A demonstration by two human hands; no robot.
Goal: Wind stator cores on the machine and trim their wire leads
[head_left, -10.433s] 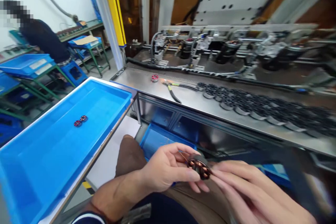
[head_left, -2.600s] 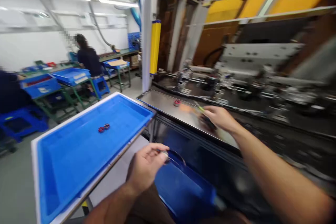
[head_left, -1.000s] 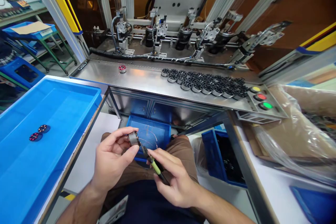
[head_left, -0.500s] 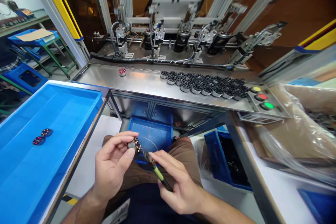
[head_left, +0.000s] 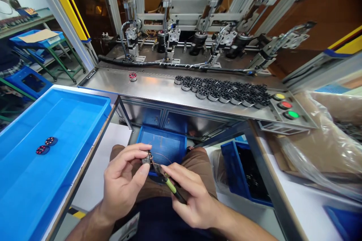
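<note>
The left hand [head_left: 123, 182] is pinching a wound stator [head_left: 147, 157] while the right hand [head_left: 192, 196] is gripping cutters [head_left: 166, 182] at its copper wire [head_left: 161, 155], seemingly trimming; steady tip placement comes next.

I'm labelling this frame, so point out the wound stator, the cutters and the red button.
wound stator [head_left: 147, 157], head view, its dark rim
cutters [head_left: 171, 188], head view, yellow-green handle
red button [head_left: 286, 104], head view, its cap
</note>
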